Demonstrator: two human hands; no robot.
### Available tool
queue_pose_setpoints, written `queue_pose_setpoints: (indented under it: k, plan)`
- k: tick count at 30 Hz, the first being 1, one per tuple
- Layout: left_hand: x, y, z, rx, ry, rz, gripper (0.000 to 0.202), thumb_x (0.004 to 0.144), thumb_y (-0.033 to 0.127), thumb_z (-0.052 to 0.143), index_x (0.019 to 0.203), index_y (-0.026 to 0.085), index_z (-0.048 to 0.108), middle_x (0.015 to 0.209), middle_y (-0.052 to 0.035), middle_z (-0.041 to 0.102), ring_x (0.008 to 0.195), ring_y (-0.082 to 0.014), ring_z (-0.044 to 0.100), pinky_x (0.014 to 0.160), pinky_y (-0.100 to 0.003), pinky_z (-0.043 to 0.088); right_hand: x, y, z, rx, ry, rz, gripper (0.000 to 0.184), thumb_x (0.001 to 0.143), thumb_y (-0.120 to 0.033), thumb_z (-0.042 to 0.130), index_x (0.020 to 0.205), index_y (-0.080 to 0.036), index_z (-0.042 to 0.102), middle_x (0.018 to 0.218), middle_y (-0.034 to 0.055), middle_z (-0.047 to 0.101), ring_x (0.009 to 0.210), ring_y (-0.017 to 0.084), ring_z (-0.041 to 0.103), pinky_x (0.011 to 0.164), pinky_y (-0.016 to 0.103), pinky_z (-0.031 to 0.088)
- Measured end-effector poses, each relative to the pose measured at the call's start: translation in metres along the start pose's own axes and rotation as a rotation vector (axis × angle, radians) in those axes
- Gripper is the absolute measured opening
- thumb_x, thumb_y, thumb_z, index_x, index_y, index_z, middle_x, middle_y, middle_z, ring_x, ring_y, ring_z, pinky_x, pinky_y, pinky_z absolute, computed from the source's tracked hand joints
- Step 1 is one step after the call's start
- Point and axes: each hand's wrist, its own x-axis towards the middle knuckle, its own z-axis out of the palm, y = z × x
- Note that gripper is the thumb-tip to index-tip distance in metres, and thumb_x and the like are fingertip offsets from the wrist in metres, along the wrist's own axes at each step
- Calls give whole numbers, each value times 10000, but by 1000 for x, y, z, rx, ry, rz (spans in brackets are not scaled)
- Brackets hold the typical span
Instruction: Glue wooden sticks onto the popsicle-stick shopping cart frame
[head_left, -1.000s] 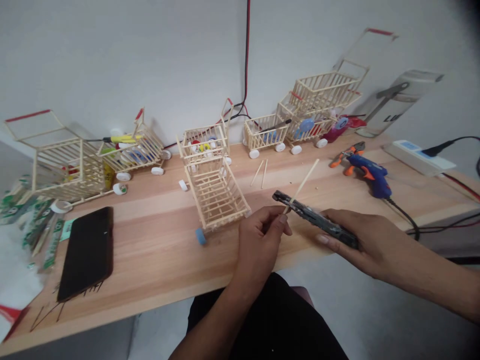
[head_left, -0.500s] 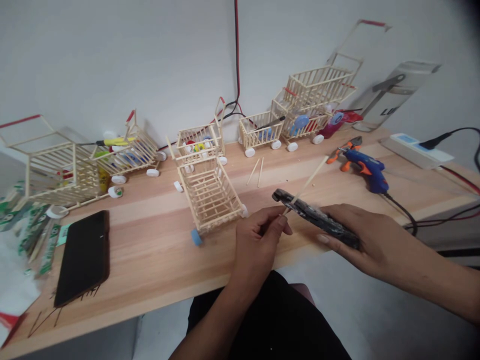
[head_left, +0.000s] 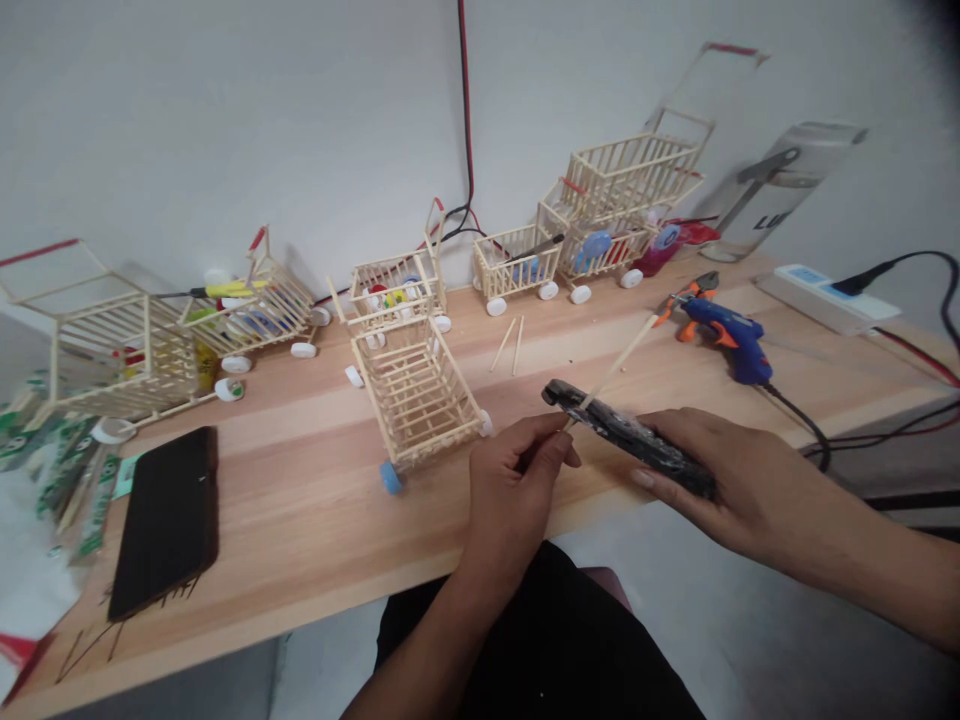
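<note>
The left hand (head_left: 516, 490) is closed in a tight pinch on the lower end of a thin wooden stick (head_left: 611, 370), and the right hand (head_left: 720, 478) wraps a dark, taped tool (head_left: 630, 438) of unclear kind, with its fingers along the underside. Both grips are closed and sit just above the surface (head_left: 292, 520), close together near its front edge. The stick rises from the left grip, crosses the tool's near end and points away toward the orange-handled pliers (head_left: 686, 305) and blue glue gun (head_left: 727, 335), stopping just short of them. Just left of the left grip stands an unfinished-looking stick cart (head_left: 416, 395) with a blue wheel (head_left: 390, 478), the nearest thing in the way on that side. Beyond the grips lie two loose sticks (head_left: 506, 345), and more carts (head_left: 517, 260) line the wall (head_left: 225, 120). A black phone (head_left: 165, 520) lies well left. To the right, a black cable (head_left: 799, 425) trails off the surface, and a power strip (head_left: 825, 300) sits at the far corner. Open wood stretches between the grips and the pliers, while the right forearm (head_left: 862, 560) reaches in past the front edge.
</note>
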Motion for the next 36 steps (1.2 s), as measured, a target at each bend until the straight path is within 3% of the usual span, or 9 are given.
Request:
queue_pose_setpoints:
  k: [11,20,27,32,36]
  plan:
    - [-3,5,1,67,44,-39,192,859,168,615,949,184,784,695,7,695,685,-117,597,682,-226,455,1,1,2,75,-1,-37,377,937,-485,494,1177,-230,635,1022,79,749,867,262,718,705,376,584]
    - [-6,15,2,99,79,-80,187,855,147,616,869,202,794,707,10,708,684,-124,590,672,-232,449,2,-3,-1,185,-110,14,410,950,-471,480,1244,-231,634,1030,75,756,904,263,722,752,383,596]
    - [-6,16,1,117,82,-76,194,853,137,606,855,203,788,711,5,710,699,-137,610,682,-244,458,4,-4,-1,160,-83,31,385,935,-501,479,1100,-222,686,894,76,754,788,268,718,671,396,593]
    - [-6,14,3,142,87,-53,192,857,140,607,806,197,783,721,5,715,685,-129,612,655,-233,454,2,-5,-1,150,-84,36,391,935,-500,481,1146,-227,664,891,71,748,775,264,708,646,385,572]
    - [-6,12,4,160,95,-3,199,860,133,601,872,200,787,727,5,721,707,-136,638,678,-237,474,1,-5,-1,118,-65,33,350,934,-488,487,1084,-223,660,866,68,737,752,253,700,631,364,552]
